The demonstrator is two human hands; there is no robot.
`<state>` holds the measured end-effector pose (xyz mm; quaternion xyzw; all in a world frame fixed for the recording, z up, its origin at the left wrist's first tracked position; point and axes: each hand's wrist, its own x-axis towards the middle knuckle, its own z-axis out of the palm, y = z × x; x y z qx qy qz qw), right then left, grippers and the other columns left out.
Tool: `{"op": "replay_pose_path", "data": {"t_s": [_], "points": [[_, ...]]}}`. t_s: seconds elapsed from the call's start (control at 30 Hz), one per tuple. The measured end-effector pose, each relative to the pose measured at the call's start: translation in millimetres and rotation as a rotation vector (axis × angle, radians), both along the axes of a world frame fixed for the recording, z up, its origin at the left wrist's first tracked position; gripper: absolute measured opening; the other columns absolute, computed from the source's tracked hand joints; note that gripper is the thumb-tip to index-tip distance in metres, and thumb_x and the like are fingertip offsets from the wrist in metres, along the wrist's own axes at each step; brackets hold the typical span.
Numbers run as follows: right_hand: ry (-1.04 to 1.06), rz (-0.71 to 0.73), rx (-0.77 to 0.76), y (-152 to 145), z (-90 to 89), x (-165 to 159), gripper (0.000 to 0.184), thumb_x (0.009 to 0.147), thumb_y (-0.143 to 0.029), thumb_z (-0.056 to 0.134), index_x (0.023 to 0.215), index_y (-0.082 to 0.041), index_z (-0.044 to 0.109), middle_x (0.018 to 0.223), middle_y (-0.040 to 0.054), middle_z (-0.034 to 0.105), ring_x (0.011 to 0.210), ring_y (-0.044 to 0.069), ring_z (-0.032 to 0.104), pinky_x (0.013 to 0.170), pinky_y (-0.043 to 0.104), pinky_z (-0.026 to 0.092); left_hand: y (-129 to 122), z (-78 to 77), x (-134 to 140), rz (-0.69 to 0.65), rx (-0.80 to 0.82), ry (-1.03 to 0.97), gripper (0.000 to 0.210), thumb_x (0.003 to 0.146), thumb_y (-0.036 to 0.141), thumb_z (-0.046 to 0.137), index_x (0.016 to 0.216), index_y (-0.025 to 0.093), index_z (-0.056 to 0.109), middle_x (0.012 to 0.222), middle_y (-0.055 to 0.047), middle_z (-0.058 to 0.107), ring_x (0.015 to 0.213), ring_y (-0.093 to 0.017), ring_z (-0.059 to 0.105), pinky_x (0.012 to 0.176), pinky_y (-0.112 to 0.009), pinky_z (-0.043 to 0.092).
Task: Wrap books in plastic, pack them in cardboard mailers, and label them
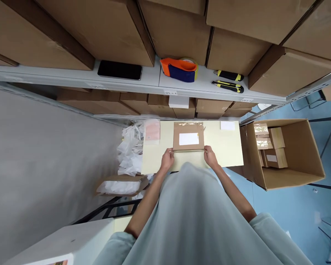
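A small cardboard box (188, 127) lies on the pale yellow tabletop (160, 162) in front of me. It bears a white label (189, 138), and clear tape runs along its far edge. My left hand (168, 159) grips the box's near left corner, fingers closed at its edge. At the near right corner, my right hand (210, 157) holds the box the same way. Parts of the fingers are hidden. To the left on the tabletop is a stack of pinkish-white sheets or bags (152, 131), and a white slip (227, 125) lies toward the right.
A large open carton (298, 147) with several taped boxes stands right of the table. On the shelf (154, 79) are a phone (119, 70), an orange-and-blue tape dispenser (179, 70) and two utility knives (228, 81). Crumpled white plastic (131, 154) heaps at the left.
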<state>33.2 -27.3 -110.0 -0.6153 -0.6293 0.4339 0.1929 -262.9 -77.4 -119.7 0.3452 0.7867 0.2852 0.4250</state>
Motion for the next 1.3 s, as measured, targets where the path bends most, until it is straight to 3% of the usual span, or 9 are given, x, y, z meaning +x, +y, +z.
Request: {"op": "replay_pose_path", "data": {"t_s": [0.1,0.23,0.43,0.7,0.93,1.07,1.13,1.2,1.3], "points": [[-0.021,-0.056,-0.065,4,-12.9,4,0.029,0.097,-0.021,0.048,0.113,-0.018,0.072,0.119,0.0168,0.078,0.108,0.028,0.075,0.109,0.05,0.06,0,-7.5,-9,-0.024,-0.065,0.019,0.026,0.09,0.01,0.055,0.106,0.021,0.073,0.108,-0.013,0.084,0.118,-0.032,0.08,0.114,-0.05,0.059],[-0.008,-0.158,-0.104,34,-19.9,3,0.038,0.103,-0.033,0.046,0.123,-0.016,0.074,0.126,0.0183,0.08,0.109,0.026,0.077,0.108,0.048,0.061,28,-9.9,-25,-0.025,-0.036,0.04,0.043,0.095,0.013,0.055,0.133,0.018,0.073,0.137,-0.016,0.08,0.139,-0.032,0.071,0.126,-0.05,0.051],[0.124,-0.172,-0.12,68,-6.1,-22,0.056,0.107,-0.058,0.042,0.12,-0.015,0.076,0.117,0.0163,0.084,0.095,0.025,0.08,0.09,0.042,0.067,71,2.6,-26,-0.07,0.091,0.006,0.054,0.1,0.015,0.048,0.15,0.018,0.068,0.144,-0.015,0.078,0.136,-0.027,0.073,0.124,-0.047,0.054],[0.299,-0.236,-0.05,33,24.1,-19,0.087,0.108,-0.083,0.026,0.147,-0.017,0.067,0.154,0.0195,0.07,0.128,0.028,0.076,0.107,0.043,0.064,32,15.2,-31,-0.075,0.332,-0.041,0.054,0.107,0.029,0.042,0.158,0.021,0.059,0.161,-0.014,0.066,0.131,-0.025,0.076,0.121,-0.046,0.057],[0.207,-0.296,-0.1,17,16.4,-18,0.106,0.095,-0.1,0.024,0.122,-0.014,0.08,0.126,0.0246,0.082,0.118,0.034,0.08,0.1,0.05,0.066,7,-0.2,-30,-0.036,0.181,-0.082,0.046,0.099,0.025,0.051,0.139,0.017,0.072,0.143,-0.019,0.077,0.137,-0.033,0.074,0.126,-0.058,0.052],[0.102,-0.354,0.029,14,44.9,-10,0.087,0.101,-0.088,0.039,0.127,-0.014,0.076,0.134,0.0242,0.079,0.125,0.034,0.074,0.112,0.052,0.059,10,19.2,-37,0.007,0.252,-0.07,0.047,0.106,0.036,0.05,0.146,0.018,0.068,0.146,-0.017,0.076,0.136,-0.029,0.074,0.124,-0.053,0.054],[0.07,-0.268,0.146,16,65.7,-19,0.067,0.108,-0.073,0.044,0.124,-0.017,0.077,0.132,0.0194,0.08,0.121,0.03,0.075,0.112,0.047,0.059,22,34.5,-31,-0.051,0.325,-0.101,0.047,0.107,0.04,0.051,0.145,0.02,0.069,0.146,-0.014,0.077,0.13,-0.028,0.076,0.119,-0.048,0.058],[0.042,-0.053,0.207,21,83.1,-40,0.051,0.114,-0.055,0.042,0.125,-0.02,0.078,0.129,0.015,0.082,0.118,0.027,0.077,0.11,0.042,0.06,41,47.7,-16,-0.24,0.336,-0.13,0.044,0.107,0.036,0.049,0.138,0.021,0.075,0.139,-0.012,0.08,0.124,-0.027,0.079,0.115,-0.045,0.061],[-0.131,0.262,0.047,31,95.0,-83,0.043,0.115,-0.03,0.04,0.144,-0.019,0.071,0.13,0.0153,0.082,0.119,0.028,0.079,0.111,0.043,0.059,73,58.4,14,-0.587,0.189,-0.056,0.041,0.1,0.021,0.05,0.126,0.022,0.082,0.126,-0.011,0.085,0.122,-0.03,0.079,0.112,-0.043,0.061]]}}
